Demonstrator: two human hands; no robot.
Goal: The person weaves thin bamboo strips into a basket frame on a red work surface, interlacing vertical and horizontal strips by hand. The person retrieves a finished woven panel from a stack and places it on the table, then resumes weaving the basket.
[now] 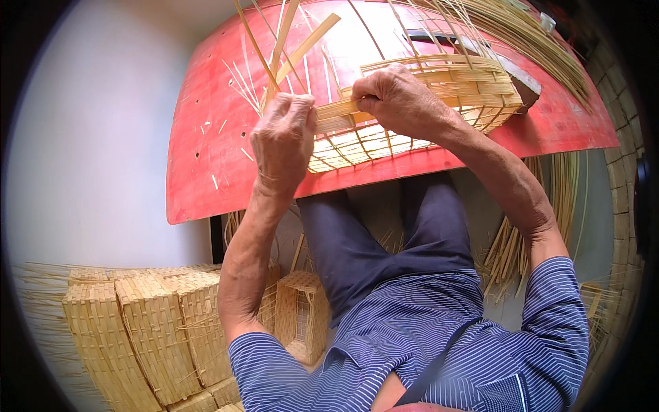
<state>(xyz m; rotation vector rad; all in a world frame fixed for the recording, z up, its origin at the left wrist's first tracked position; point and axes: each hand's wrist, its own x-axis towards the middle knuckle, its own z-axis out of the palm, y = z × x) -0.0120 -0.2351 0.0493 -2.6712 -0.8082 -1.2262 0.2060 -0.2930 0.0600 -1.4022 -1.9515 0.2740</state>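
Note:
A half-woven bamboo basket (473, 75) lies along the near edge of the red table, with upright bamboo stakes (367, 31) rising from it. At the basket's left corner my left hand (283, 134) is closed, its fingers curled at the weaving strip and the stakes there. My right hand (395, 96) is closed in a pinch on a flat bamboo strip (333, 118) along the top of the near wall. That strip runs between the two hands. The open lattice of the basket shows below it. What lies inside the left fingers is partly hidden.
The red table (206, 130) carries loose bamboo scraps at left. A bundle of long strips (542, 48) lies at back right, near a block (522, 82) beside the basket. Finished woven baskets (137, 329) are stacked at lower left. More strips (511, 247) hang or stand below the table at right.

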